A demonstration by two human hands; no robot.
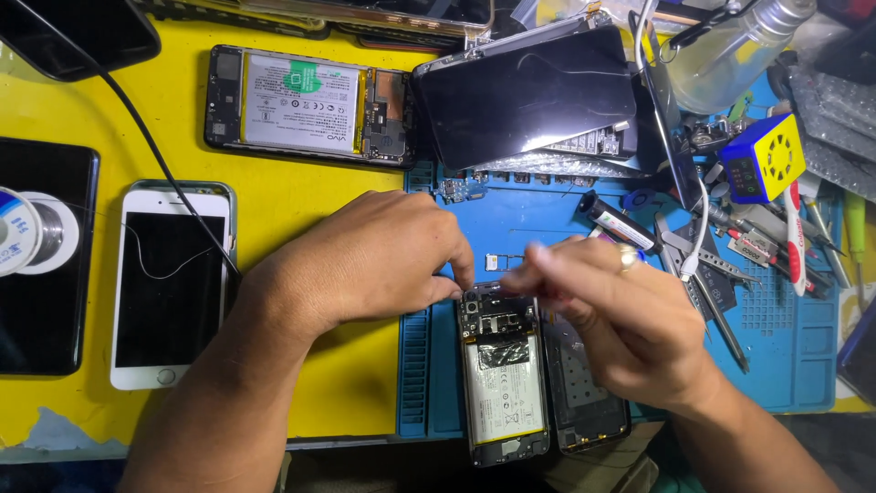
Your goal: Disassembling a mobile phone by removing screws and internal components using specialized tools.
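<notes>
An opened phone [504,383] with its white battery showing lies on the blue repair mat [538,219] near the front edge. Its black back cover [584,402] rests beside it on the right. My left hand [374,260] presses its fingertips on the phone's top left corner. My right hand [620,319], with a ring on one finger, is pinched at the phone's top edge around a thin tool with a red handle, mostly hidden and blurred.
On the yellow table lie a white phone [169,283], a second opened phone [310,105], a dark screen panel [529,91] and a solder spool [23,233]. Tweezers [712,292], screwdrivers [794,246], a yellow-blue cube device [766,160] and a clear bottle [730,50] crowd the right.
</notes>
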